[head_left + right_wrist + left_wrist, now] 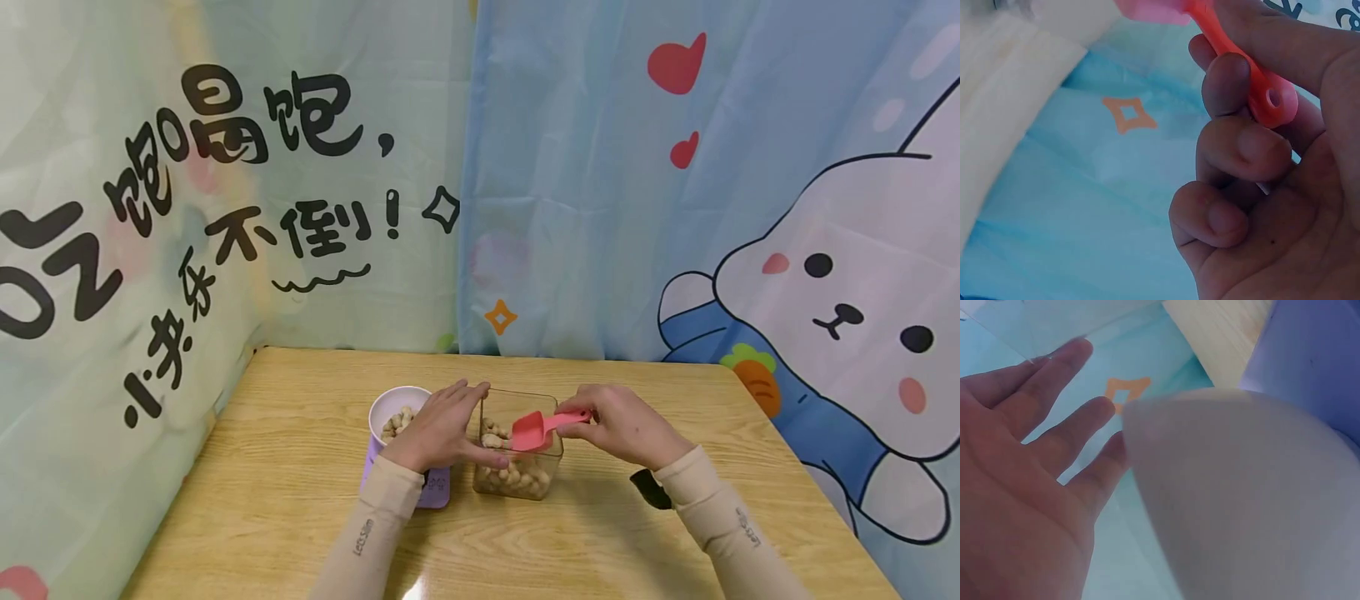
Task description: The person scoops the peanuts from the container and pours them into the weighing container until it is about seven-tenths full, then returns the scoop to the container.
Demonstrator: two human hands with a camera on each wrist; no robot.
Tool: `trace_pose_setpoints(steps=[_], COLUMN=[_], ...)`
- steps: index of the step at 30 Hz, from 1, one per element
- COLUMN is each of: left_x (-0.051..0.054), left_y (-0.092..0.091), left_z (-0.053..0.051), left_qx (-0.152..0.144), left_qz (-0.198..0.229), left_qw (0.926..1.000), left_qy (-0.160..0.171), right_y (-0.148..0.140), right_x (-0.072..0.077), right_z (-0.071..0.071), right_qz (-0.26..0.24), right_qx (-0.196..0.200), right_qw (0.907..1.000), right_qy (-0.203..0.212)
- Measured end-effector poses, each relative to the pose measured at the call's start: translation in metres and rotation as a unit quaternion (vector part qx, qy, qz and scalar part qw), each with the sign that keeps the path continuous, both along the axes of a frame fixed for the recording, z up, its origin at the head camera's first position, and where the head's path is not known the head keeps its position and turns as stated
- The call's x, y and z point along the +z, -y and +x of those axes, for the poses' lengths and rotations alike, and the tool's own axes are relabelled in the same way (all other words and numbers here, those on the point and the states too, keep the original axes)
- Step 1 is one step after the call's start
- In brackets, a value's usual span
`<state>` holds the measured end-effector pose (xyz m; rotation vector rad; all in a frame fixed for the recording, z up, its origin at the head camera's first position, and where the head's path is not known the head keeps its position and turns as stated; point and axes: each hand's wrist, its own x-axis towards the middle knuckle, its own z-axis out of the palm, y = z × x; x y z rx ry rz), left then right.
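Note:
My right hand (622, 423) pinches the handle of a pink scoop (531, 432), whose head lies over the open top of a clear square container (517, 498). The right wrist view shows the handle's holed end (1275, 103) between thumb and fingers, the other fingers curled. Peanuts (517, 477) fill the container's lower part. With fingers extended, my left hand (442, 429) rests against the container's left side, thumb near its front rim. Behind that wrist stands a purple kitchen scale (433, 498) bearing a white bowl (378, 410) with peanuts in it, partly hidden.
The wooden table (300, 467) carries everything. A dark object (651, 490) shows beside the right wrist, perhaps part of its camera. Printed curtains (570, 167) hang along the table's back and sides.

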<state>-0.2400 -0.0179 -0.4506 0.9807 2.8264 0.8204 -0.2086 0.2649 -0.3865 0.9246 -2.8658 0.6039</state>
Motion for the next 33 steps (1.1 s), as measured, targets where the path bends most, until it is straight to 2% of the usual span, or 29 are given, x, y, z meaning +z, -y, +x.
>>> trace_pose_setpoints(steps=[3, 7, 12, 16, 23, 28, 33], left_x=[0.001, 0.001, 0.001, 0.000, -0.001, -0.002, -0.004], left_y=[0.000, 0.002, 0.001, 0.001, 0.001, 0.002, 0.002], left_z=[0.000, 0.000, 0.000, 0.000, 0.001, 0.003, 0.001], left_qx=[0.000, 0.003, 0.005, 0.005, 0.008, 0.011, 0.012], left_qz=[-0.004, -0.005, 0.001, -0.001, 0.001, 0.002, 0.000], left_qw=[1.0000, 1.0000, 1.0000, 0.9999, 0.9999, 0.9999, 0.9999], left_qy=[0.002, 0.003, 0.008, 0.010, 0.013, 0.008, -0.006], right_y=[0.000, 0.006, 0.015, 0.015, 0.001, 0.001, 0.008], right_x=[0.011, 0.017, 0.013, 0.006, -0.009, -0.026, -0.032], right_z=[-0.002, -0.010, -0.024, -0.033, -0.040, -0.038, -0.034], right_qz=[0.021, 0.056, 0.089, 0.080, 0.024, -0.017, -0.031], right_qx=[0.017, 0.055, 0.116, 0.155, 0.155, 0.149, 0.130], right_qw=[0.9995, 0.9963, 0.9884, 0.9843, 0.9876, 0.9887, 0.9910], right_qy=[-0.017, -0.034, -0.042, -0.028, -0.008, 0.000, 0.001])
